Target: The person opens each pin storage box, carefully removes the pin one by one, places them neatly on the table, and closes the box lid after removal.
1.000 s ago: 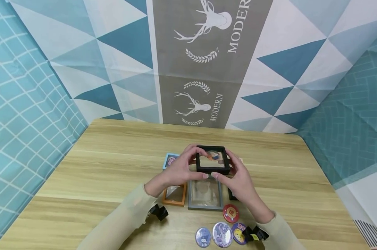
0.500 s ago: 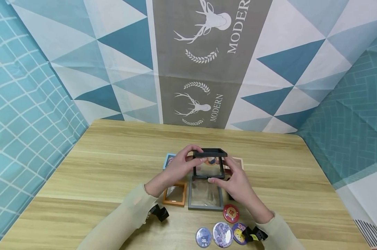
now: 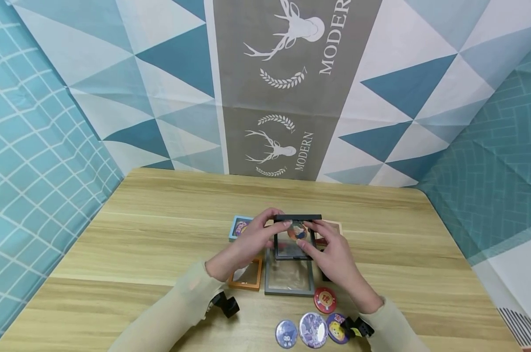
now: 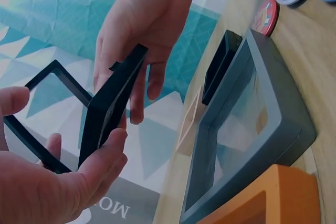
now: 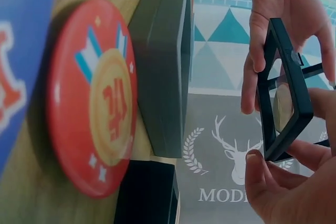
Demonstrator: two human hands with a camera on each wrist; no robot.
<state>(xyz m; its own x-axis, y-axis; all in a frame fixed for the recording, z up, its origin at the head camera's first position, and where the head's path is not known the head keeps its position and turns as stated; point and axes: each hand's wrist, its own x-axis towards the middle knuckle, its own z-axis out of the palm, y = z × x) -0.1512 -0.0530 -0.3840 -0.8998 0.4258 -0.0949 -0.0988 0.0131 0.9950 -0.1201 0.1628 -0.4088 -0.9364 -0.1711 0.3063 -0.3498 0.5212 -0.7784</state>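
Note:
A black hinged display frame (image 3: 298,217) stands opened over the table, its two halves apart at an angle. Inside one half, a round orange-and-blue badge (image 3: 297,232) lies against the clear film. My left hand (image 3: 243,247) grips the frame's left side, with its thumb and fingers on the black rims, as the left wrist view shows. From the right, my right hand (image 3: 338,254) holds the half with the badge, thumb on one side and fingers on the other. In the right wrist view the badge shows edge-on inside the rim (image 5: 270,124).
Below the hands lie a grey frame (image 3: 267,278) and an orange frame (image 3: 245,286). A light blue frame (image 3: 233,231) is behind the left hand, a cream frame (image 3: 338,226) behind the right. Nearer me sit a red badge (image 3: 324,299) and several blue and purple badges (image 3: 313,330).
The black display frame has gone from closed to folded open, its film half swinging down toward me. My right thumb and index finger have moved in from the rim to the badge.

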